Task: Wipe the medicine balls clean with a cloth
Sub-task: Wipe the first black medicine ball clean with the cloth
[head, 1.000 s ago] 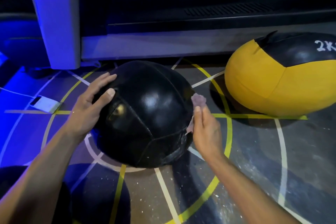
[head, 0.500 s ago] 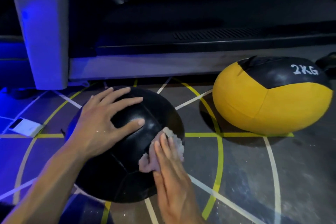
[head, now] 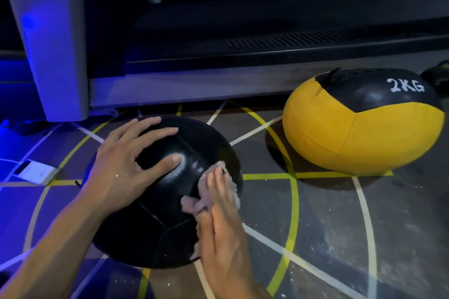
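Wiping underway lower centre: flat-fingered right hand presses crumpled pale cloth on round black leather medicine ball, splayed left hand steadying; yellow-and-black ball, right, seemingly awaits.

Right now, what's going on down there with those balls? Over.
Left hand flat on black ball, steadying. Right hand pressing cloth on its right side. Yellow ball untouched, apart. Nothing blocking.

Open floor between black ball and yellow ball; treadmill base blocks behind; white box left.
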{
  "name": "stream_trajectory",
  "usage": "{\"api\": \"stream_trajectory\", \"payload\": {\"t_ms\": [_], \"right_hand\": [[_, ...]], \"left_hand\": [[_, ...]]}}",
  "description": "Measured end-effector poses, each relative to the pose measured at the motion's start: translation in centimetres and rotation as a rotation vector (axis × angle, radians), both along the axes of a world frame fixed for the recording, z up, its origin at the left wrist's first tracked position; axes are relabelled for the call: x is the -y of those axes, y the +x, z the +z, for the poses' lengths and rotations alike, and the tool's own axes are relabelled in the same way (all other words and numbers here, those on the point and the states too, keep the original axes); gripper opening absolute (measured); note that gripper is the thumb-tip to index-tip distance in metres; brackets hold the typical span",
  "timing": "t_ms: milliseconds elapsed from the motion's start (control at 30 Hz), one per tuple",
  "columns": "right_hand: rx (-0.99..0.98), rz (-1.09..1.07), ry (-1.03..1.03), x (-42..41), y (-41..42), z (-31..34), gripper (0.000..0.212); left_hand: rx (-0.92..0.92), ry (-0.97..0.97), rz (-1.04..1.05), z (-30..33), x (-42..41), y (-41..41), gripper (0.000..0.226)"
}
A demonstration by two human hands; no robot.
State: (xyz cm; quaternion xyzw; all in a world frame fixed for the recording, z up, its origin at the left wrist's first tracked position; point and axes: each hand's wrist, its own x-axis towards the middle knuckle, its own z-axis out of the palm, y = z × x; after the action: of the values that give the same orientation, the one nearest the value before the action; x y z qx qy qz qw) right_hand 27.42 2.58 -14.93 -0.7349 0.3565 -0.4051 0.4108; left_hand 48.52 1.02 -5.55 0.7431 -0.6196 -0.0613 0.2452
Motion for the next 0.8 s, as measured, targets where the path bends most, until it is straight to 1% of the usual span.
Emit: {"api": "stream_trajectory", "payload": {"t_ms": [33,67,167,200,267,367,500,567,600,667,733,800], "right_hand": [[0.029,-0.012,0.018,1.0,0.0,-0.1,0.05],[0.062,-0.038,0.084,2.3,0.0,0.1,0.047],[0.085,-0.192,0.433,7.1,0.3,-0.2,0.031],[0.06,-0.231,0.494,8.2,0.4,-0.3,0.032],[0.039,-0.243,0.516,8.6,0.1,-0.6,0.033],[0.091,-0.248,0.528,7.7,-1.7,-0.6,0.026],[0.219,-0.536,0.755,11.1,-4.9,-2.0,0.018],[0.267,-0.551,0.827,12.1,-4.7,-2.8,0.009],[0.257,-0.506,0.826,12.0,-4.0,-3.1,0.005],[0.216,-0.387,0.774,11.0,-1.8,-2.9,0.013],[0.187,-0.311,0.657,9.0,0.0,-1.2,0.024],[0.214,-0.244,0.5,5.9,0.4,0.6,0.029]], "left_hand": [[-0.011,0.001,0.004,0.0,0.0,0.0,0.06],[-0.017,0.0,0.01,0.0,-0.1,0.0,0.06],[-0.015,-0.004,0.031,0.1,-0.2,-0.4,0.06],[-0.013,-0.006,0.032,0.1,-0.1,-0.5,0.06],[-0.013,-0.002,0.041,0.2,0.0,-0.4,0.06],[-0.029,-0.001,0.049,0.3,-0.3,0.3,0.059],[-0.084,-0.023,0.035,0.2,-1.6,1.7,0.055],[-0.096,-0.031,0.032,0.1,-1.9,2.2,0.052],[-0.097,-0.033,0.031,0.1,-1.9,2.4,0.052],[-0.087,-0.032,0.023,-0.1,-1.9,2.5,0.053],[-0.082,-0.036,0.026,-0.2,-1.7,2.6,0.054],[-0.103,-0.033,0.026,-0.4,-1.5,2.9,0.054]]}}
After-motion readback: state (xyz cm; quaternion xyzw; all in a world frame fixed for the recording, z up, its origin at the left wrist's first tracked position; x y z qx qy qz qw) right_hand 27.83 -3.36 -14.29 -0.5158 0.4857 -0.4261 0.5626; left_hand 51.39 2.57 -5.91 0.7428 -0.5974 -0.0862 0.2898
